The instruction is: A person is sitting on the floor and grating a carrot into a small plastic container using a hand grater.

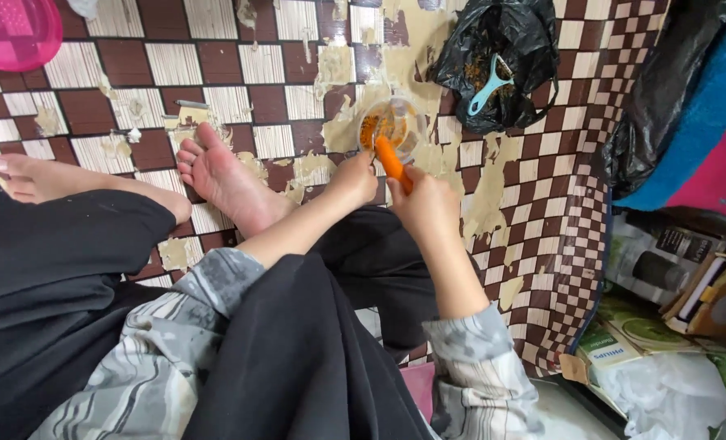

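A pink plastic basin (pixel 8 33) sits at the far left on the checkered floor mat (pixel 240 106). A bare foot (pixel 228 183) rests mid-mat. The left hand (pixel 355 178) meets the carrot (pixel 393 163); its fingers are curled, possibly around a small blade, which cannot be confirmed. The right hand (pixel 428 208) has its fingers clamped on the carrot, over a clear bowl (pixel 391 122). A black bag (pixel 497 61) holds a blue peeler (pixel 489 85).
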